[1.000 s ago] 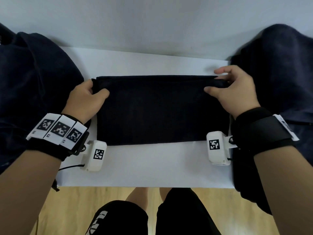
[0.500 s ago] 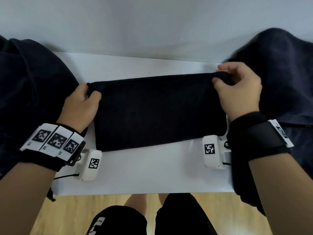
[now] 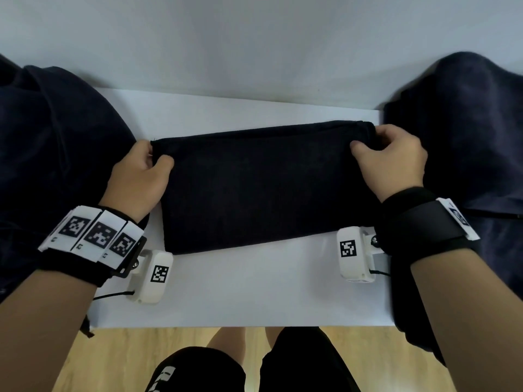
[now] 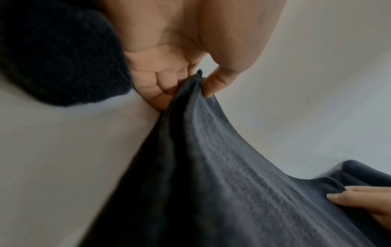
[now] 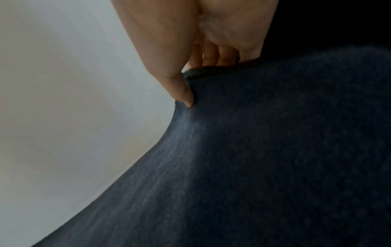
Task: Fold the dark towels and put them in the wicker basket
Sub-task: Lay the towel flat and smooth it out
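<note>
A dark navy towel [image 3: 266, 188], folded into a long rectangle, lies across the white table [image 3: 254, 290]. My left hand [image 3: 141, 171] pinches its far left corner between thumb and curled fingers; the left wrist view shows that corner [image 4: 196, 83] lifted off the table. My right hand [image 3: 390, 157] pinches the far right corner [image 5: 203, 73], thumb on top and fingers underneath. The far edge of the towel hangs slightly raised between both hands. No wicker basket shows in any view.
A heap of dark towels [image 3: 51, 165] covers the table's left end, and another heap [image 3: 464, 142] covers the right end. A pale wall stands right behind the table. Wooden floor [image 3: 113, 360] and the person's knees lie below the near edge.
Both hands have lifted the towel's far edge slightly and drawn it toward me, the right corner held farther from me than the left. The grips have tightened from resting to pinching.
</note>
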